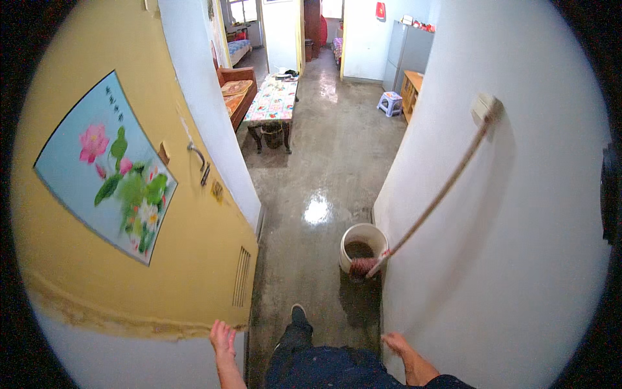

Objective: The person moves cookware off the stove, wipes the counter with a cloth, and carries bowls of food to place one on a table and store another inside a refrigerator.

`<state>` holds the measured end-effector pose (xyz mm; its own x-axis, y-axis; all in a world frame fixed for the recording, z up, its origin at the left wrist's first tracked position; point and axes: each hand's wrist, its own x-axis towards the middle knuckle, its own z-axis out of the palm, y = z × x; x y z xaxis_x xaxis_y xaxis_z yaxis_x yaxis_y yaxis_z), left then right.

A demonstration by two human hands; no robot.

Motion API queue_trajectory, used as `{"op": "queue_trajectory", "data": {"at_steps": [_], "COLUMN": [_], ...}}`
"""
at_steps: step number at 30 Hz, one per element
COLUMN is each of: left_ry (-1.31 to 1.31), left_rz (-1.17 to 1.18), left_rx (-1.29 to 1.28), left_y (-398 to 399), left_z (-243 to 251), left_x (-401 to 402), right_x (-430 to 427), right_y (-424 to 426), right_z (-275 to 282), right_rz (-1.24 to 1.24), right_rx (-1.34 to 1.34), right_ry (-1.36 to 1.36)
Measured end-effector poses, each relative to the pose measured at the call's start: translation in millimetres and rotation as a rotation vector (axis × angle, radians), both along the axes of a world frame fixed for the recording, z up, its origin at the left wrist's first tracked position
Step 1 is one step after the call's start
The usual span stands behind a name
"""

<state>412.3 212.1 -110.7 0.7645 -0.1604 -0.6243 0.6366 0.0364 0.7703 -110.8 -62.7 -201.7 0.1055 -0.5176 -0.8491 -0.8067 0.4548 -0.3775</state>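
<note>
My left hand (pixel 223 336) is beside the lower edge of the yellow door (pixel 204 272), its fingers partly spread. Nothing shows in it, and contact with the door is unclear. Close to the right wall, my right hand (pixel 397 343) hangs loosely curled, blurred, with nothing visible in it. Ahead on the wet floor stands a white plastic bucket (pixel 365 230) holding dark liquid. A mop with a reddish head (pixel 363 266) rests at the bucket's near rim. Its wooden handle (pixel 440 197) slants up along the wall towards a pale wall box (pixel 485 108).
The concrete floor (pixel 311 170) is shiny and wet. Farther in are a low table (pixel 272 99) with a patterned cover, a wooden sofa (pixel 238 92), a plastic stool (pixel 390 103), a wooden cabinet (pixel 412 95) and a grey refrigerator (pixel 409 56). A lotus poster (pixel 104 170) covers part of the door.
</note>
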Motion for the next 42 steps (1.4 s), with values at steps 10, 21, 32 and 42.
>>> {"op": "queue_trajectory", "data": {"at_steps": [10,21,32,42], "left_ry": [-0.073,-0.185,-0.042,-0.119], "left_rz": [-0.353,-0.253,-0.312,-0.626], "left_rx": [-0.023,-0.039,0.015,0.002], "left_y": [-290,-514,-687,-992], "left_z": [23,57,33,15], "left_x": [167,250,342,447], "right_x": [34,229,340,362], "right_y": [-4,-277,-644,-645], "right_z": [5,-51,-6,-43], "right_rz": [-0.082,0.081,-0.310,-0.342], "right_rx": [0.156,-0.099,-0.561,-0.446], "right_ry": [0.493,0.213,0.207,0.589]}}
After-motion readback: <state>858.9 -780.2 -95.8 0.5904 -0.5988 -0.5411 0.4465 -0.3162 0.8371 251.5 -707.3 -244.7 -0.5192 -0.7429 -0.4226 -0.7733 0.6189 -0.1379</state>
